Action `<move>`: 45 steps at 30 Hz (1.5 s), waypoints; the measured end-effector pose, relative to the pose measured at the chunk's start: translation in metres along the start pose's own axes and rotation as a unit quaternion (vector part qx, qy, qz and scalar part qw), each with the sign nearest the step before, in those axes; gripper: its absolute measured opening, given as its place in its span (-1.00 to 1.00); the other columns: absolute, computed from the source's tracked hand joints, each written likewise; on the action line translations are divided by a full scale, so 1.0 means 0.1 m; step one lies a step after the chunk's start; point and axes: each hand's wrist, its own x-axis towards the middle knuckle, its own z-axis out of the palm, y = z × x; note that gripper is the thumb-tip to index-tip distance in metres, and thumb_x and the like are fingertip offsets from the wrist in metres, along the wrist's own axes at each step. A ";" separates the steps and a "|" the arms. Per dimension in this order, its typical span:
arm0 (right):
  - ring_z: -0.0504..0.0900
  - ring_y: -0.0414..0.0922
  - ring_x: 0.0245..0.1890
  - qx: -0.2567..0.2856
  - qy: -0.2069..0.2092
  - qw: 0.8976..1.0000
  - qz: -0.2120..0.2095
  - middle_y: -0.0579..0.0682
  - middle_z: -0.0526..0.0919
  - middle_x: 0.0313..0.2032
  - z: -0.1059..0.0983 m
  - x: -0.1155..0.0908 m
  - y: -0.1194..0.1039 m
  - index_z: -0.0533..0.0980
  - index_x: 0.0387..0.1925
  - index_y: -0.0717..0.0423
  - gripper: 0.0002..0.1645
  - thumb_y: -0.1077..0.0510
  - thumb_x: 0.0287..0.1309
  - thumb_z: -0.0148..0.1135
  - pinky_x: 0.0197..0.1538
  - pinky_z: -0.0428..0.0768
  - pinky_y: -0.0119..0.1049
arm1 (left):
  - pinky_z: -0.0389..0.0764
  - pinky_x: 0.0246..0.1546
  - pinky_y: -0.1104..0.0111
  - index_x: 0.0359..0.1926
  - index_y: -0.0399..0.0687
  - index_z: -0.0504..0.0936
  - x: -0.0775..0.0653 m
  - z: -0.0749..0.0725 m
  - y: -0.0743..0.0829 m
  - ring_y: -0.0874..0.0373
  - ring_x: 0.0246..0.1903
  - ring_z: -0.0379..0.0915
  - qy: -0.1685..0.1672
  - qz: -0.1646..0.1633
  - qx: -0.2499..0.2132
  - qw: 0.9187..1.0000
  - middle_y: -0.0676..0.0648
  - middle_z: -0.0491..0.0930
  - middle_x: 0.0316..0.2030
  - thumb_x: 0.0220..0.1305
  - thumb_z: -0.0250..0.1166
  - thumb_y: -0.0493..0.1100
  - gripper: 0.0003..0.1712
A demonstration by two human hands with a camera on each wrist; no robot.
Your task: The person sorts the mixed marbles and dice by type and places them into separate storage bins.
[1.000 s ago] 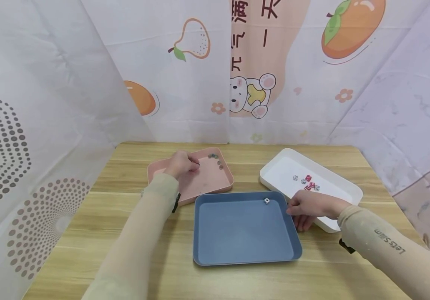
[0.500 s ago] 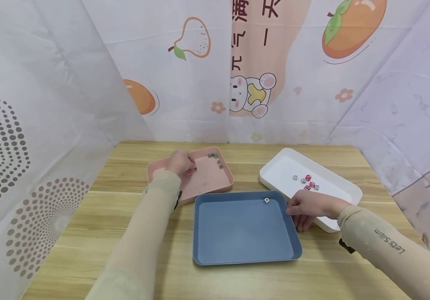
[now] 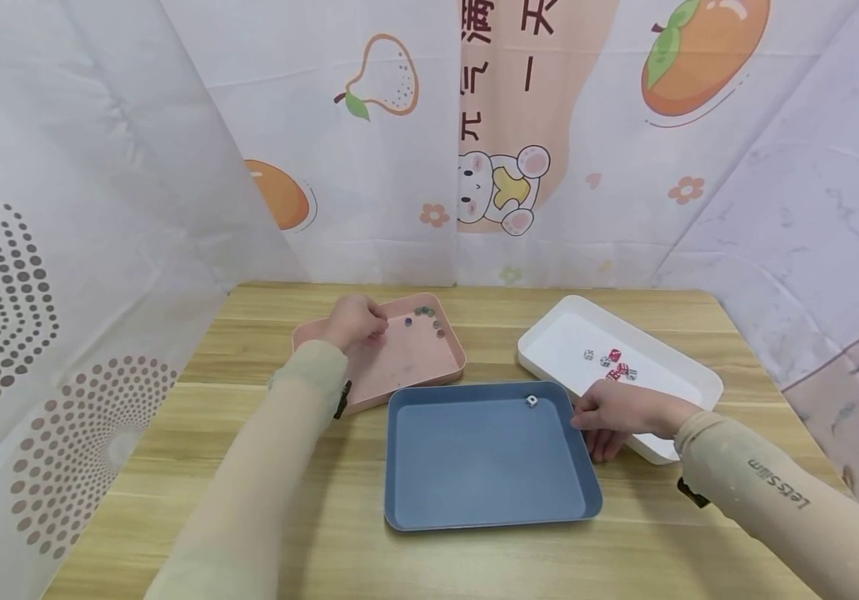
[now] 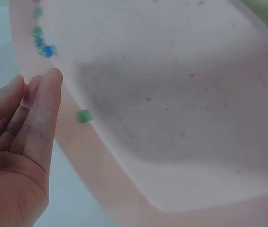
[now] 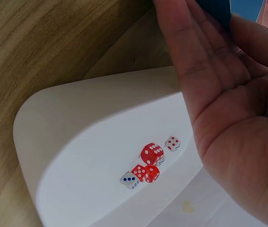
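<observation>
In the head view my left hand [image 3: 357, 323] is over the left part of the pink tray [image 3: 380, 385]. Its fingers are extended and hold nothing, with the thumb apart, as the left wrist view shows. A green marble [image 4: 83, 116] lies by the tray wall near those fingers. Away from the hand, a blue marble [image 3: 408, 322] lies close to several green and blue marbles [image 4: 38, 32]. My right hand [image 3: 616, 417] pinches the right rim of the blue tray [image 3: 492, 467] between thumb and fingers. One white die [image 3: 531, 401] sits near that tray's back edge.
A white tray [image 3: 654, 342] stands at an angle on the right, partly under my right hand. Several red dice [image 5: 152, 153] and white dice [image 5: 130, 179] lie in it. The wooden table [image 3: 489, 567] ends at printed curtains [image 3: 369, 208] behind and at the sides.
My left hand has moved left and its fingers have parted from the blue marble, which now lies farther right, nearer the other marbles. The right hand stays on the blue tray's rim.
</observation>
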 end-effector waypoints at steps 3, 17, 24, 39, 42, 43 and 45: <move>0.74 0.03 -0.41 0.001 0.000 1.000 0.000 0.14 0.72 -0.43 0.00 -0.01 0.00 0.64 -0.29 0.22 -0.80 0.21 0.44 0.18 -0.27 0.81 -0.13 | 0.81 -0.21 0.21 0.03 -0.39 0.70 -0.07 -0.04 0.04 -0.13 -0.18 0.73 -0.016 0.004 -0.027 1.000 -0.28 0.72 -0.19 0.35 0.32 -0.36 -0.73; 0.74 0.02 -0.44 -0.011 0.019 1.000 -0.006 0.13 0.72 -0.45 0.01 -0.07 -0.01 0.66 -0.29 0.22 -0.82 0.19 0.39 0.24 -0.31 0.81 -0.13 | 0.80 -0.16 0.16 -0.02 -0.39 0.70 -0.77 -0.08 0.22 -0.16 -0.22 0.74 -0.146 0.021 -0.033 0.988 -0.26 0.74 -0.26 0.37 0.36 -0.24 -0.72; 0.73 0.00 -0.44 -0.030 0.035 0.999 -0.021 0.08 0.73 -0.45 -0.05 -0.09 -0.04 0.67 -0.24 0.19 -0.87 0.18 0.34 0.31 -0.31 0.80 -0.13 | 0.81 -0.32 0.26 -0.22 -0.37 0.74 -1.08 0.00 0.13 0.06 -0.46 0.73 -0.178 0.000 -0.028 0.984 -0.20 0.73 -0.43 0.33 0.40 -0.23 -0.79; 0.58 -0.06 -0.64 -0.081 0.135 0.980 -0.121 0.03 0.58 -0.57 -0.09 0.01 -0.05 0.68 0.00 0.24 -0.68 0.17 0.26 0.39 -0.59 0.62 -0.27 | 0.79 -0.46 0.26 -0.40 -0.36 0.73 -1.38 0.13 -0.15 0.09 -0.58 0.70 -0.213 -0.039 0.001 0.976 -0.21 0.72 -0.52 0.30 0.45 -0.17 -0.72; 0.51 -0.14 -0.58 -0.119 0.166 0.969 -0.140 -0.04 0.52 -0.50 -0.07 0.07 -0.05 0.70 0.02 0.19 -0.66 0.14 0.23 0.43 -0.56 0.54 -0.36 | 0.80 -0.44 0.25 -0.36 -0.35 0.74 -1.37 0.16 -0.20 0.08 -0.56 0.71 -0.217 -0.044 -0.013 0.975 -0.23 0.73 -0.50 0.30 0.44 -0.20 -0.77; 0.49 -0.15 -0.55 -0.135 0.178 0.964 -0.147 -0.06 0.52 -0.47 -0.06 0.09 -0.05 0.72 0.01 0.16 -0.65 0.13 0.22 0.45 -0.53 0.51 -0.37 | 0.80 -0.44 0.24 -0.35 -0.35 0.75 -1.37 0.17 -0.22 0.07 -0.55 0.71 -0.219 -0.046 -0.020 0.975 -0.24 0.73 -0.49 0.30 0.44 -0.21 -0.78; 0.46 -0.16 -0.46 -0.161 0.200 0.953 -0.158 -0.07 0.50 -0.41 -0.03 0.13 -0.06 0.73 0.01 0.12 -0.64 0.12 0.18 0.48 -0.46 0.48 -0.37 | 0.80 -0.43 0.23 -0.35 -0.34 0.75 -1.37 0.19 -0.26 0.05 -0.54 0.72 -0.222 -0.049 -0.031 0.973 -0.24 0.73 -0.48 0.29 0.44 -0.22 -0.80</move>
